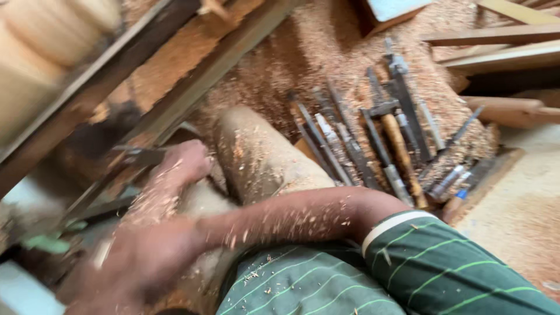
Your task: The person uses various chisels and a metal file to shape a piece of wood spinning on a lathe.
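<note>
Here, little open room is left around the hands. The right hand, blurred and flecked with wood shavings, is seen low at the left, its forearm reaching across from a green striped sleeve; whether its fingers are closed on anything cannot be told through the blur. The left hand is set further up, fingers curled at a dark metal turning tool, which seems to be gripped, though the hold is partly hidden. The tool is pointed toward the slanted wooden rails of what appears to be a lathe bed, which close off the whole upper left. A pale blurred workpiece is seen beyond the rails.

To the right, past a shaving-dusted knee, a row of chisels and gouges is laid side by side on a deep bed of sawdust. Wooden planks are stacked at the upper right edge. A bare sawdust-covered floor patch is left at the right.
</note>
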